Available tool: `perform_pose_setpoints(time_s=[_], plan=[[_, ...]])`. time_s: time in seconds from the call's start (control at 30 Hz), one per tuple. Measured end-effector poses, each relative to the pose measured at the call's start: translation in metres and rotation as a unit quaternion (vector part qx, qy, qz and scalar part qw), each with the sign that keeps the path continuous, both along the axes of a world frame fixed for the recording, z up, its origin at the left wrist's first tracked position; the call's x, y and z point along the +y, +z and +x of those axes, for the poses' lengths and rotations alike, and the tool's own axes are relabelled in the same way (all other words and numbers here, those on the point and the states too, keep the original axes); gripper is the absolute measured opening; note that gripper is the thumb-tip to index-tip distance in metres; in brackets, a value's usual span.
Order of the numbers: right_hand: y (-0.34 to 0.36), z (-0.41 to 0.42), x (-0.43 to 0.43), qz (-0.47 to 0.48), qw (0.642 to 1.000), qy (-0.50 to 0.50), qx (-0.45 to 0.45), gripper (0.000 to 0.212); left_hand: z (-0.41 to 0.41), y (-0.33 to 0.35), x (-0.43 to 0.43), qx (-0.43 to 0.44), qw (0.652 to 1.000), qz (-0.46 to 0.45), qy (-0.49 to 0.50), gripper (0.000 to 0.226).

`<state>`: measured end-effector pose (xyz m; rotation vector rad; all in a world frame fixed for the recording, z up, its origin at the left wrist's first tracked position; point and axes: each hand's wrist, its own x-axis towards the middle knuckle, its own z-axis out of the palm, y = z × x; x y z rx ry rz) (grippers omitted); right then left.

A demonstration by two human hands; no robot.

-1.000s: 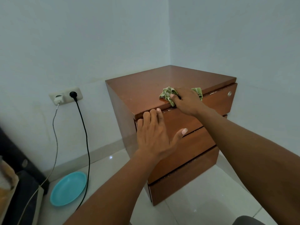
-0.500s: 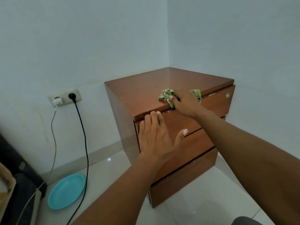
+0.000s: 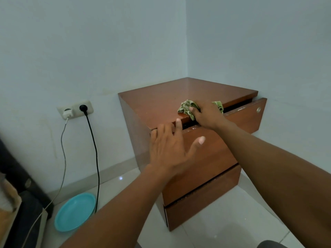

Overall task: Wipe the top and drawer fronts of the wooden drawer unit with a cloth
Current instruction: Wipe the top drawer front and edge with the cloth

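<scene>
The wooden drawer unit (image 3: 157,102) stands in the room's corner, with three drawer fronts facing me. Its top drawer (image 3: 249,119) is pulled out a little, so a dark gap shows under the top's front edge. My right hand (image 3: 207,115) presses a crumpled green patterned cloth (image 3: 187,107) on the front edge of the top. My left hand (image 3: 170,147) lies flat with spread fingers on the top drawer front near its left end, fingertips at the upper edge.
A turquoise plate (image 3: 75,212) lies on the white tiled floor left of the unit. A wall socket (image 3: 75,109) holds a white charger and a black plug, both cables hanging down to the floor. Dark furniture (image 3: 16,190) stands at the far left.
The top drawer has slid out, opening a gap under the top. My right hand and the cloth stayed at the front edge. My left hand stayed on the drawer front.
</scene>
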<state>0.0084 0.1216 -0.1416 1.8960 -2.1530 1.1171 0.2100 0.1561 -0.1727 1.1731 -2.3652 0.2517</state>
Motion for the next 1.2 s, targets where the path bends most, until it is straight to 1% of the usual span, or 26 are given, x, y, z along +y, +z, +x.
perform_pose_setpoints(time_s=[0.13, 0.2, 0.3, 0.33, 0.4, 0.5, 0.63, 0.73, 0.8, 0.9, 1.03, 1.1, 1.2], plan=[[0.003, 0.004, 0.008, -0.009, 1.0, -0.002, -0.024, 0.025, 0.027, 0.014, -0.033, 0.031, 0.999, 0.037, -0.001, 0.084], [0.004, 0.008, 0.017, -0.033, 0.999, 0.002, -0.039, 0.024, 0.032, 0.017, -0.051, 0.035, 0.995, 0.098, -0.001, 0.078], [0.003, 0.027, 0.037, -0.097, 0.995, 0.008, -0.037, 0.027, 0.027, 0.016, -0.072, 0.07, 0.971, 0.227, -0.021, 0.076], [0.001, 0.038, 0.045, -0.13, 0.991, 0.018, -0.024, 0.025, 0.025, 0.017, -0.076, 0.085, 0.965, 0.246, -0.027, 0.078], [-0.016, 0.061, 0.054, -0.172, 0.984, 0.052, 0.004, 0.013, 0.024, 0.019, -0.078, 0.106, 0.956, 0.272, -0.024, 0.07], [-0.055, 0.086, 0.057, -0.138, 0.983, 0.095, 0.07, 0.035, 0.029, 0.024, -0.072, 0.127, 0.945, 0.3, -0.028, 0.061], [-0.077, 0.092, 0.057, -0.166, 0.977, 0.089, 0.102, 0.04, 0.031, 0.023, -0.065, 0.129, 0.953, 0.271, -0.046, 0.06], [-0.077, 0.09, 0.054, -0.177, 0.973, 0.085, 0.122, 0.039, 0.032, 0.019, -0.065, 0.102, 0.967, 0.227, -0.047, 0.06], [-0.078, 0.089, 0.052, -0.186, 0.971, 0.086, 0.126, 0.037, 0.033, 0.016, -0.067, 0.071, 0.98, 0.182, -0.046, 0.061], [-0.078, 0.087, 0.051, -0.204, 0.968, 0.08, 0.12, 0.036, 0.032, 0.013, -0.07, 0.036, 0.99, 0.124, -0.051, 0.072], [-0.079, 0.074, 0.05, -0.219, 0.97, 0.054, 0.093, 0.038, 0.029, 0.014, -0.074, -0.007, 0.996, 0.063, -0.063, 0.087], [-0.08, 0.06, 0.048, -0.224, 0.971, 0.036, 0.079, 0.039, 0.026, 0.018, -0.075, -0.037, 0.995, 0.055, -0.08, 0.088], [-0.083, 0.038, 0.045, -0.229, 0.971, 0.01, 0.063, 0.04, 0.014, 0.026, -0.076, -0.057, 0.991, 0.079, -0.096, 0.081]])
